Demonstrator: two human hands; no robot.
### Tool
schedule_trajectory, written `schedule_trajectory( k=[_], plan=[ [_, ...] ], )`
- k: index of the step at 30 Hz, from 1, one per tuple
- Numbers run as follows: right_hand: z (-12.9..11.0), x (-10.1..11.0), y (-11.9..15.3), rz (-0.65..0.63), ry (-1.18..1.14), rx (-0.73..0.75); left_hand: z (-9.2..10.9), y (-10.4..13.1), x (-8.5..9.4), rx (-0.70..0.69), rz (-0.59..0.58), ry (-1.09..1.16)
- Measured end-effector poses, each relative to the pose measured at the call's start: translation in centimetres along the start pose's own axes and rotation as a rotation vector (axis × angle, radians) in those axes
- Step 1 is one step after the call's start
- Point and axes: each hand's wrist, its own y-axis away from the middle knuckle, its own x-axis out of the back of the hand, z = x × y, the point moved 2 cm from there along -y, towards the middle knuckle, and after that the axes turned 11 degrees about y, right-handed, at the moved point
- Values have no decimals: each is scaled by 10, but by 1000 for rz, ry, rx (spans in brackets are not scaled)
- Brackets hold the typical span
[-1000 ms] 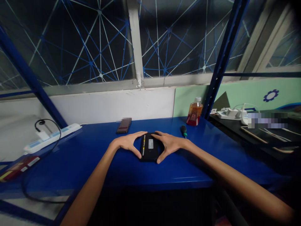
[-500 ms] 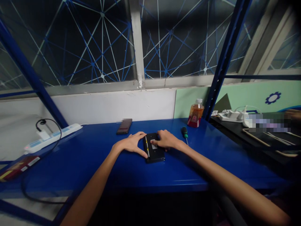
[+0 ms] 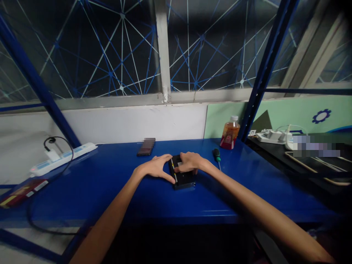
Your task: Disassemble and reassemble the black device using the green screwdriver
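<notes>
A flat black box (image 3: 184, 179) lies on the blue table, with a pale label on top and a strip with yellow marks along its left side. My left hand (image 3: 156, 167) steadies it from the left, thumb at the near left corner and fingertips at the far one. From the right, my right hand (image 3: 189, 161) reaches over the top and grips the box, its thumb across the upper face and partly hiding the label. The other right fingers are mostly hidden behind the hand. A screwdriver (image 3: 217, 155) with a black and green handle lies to the right.
A dark phone (image 3: 146, 146) lies at the back of the blue table (image 3: 132, 205). By the right post stands a bottle of reddish drink (image 3: 230, 134). On the left are a white power strip (image 3: 66, 158), a black cable and a red packet (image 3: 24, 192).
My right hand has shifted slightly left over the box, its thumb nearer the yellow-marked strip and covering more of the label. My left hand keeps its hold. The view has moved a little.
</notes>
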Motion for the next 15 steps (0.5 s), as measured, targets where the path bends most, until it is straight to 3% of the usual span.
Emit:
schedule_trajectory(
  k=[4,11,13,15],
  plan=[
    [4,-1,3,-59,-101,27,4,2,1,10,1,12],
    [25,-12,-5,-19,-253,3,5,4,3,-6,-23,-11],
    [33,-16,-7,-6,-304,-13,9,4,6,-28,41,4],
    [39,-19,-7,25,-344,-15,12,5,11,-30,191,31]
  ],
)
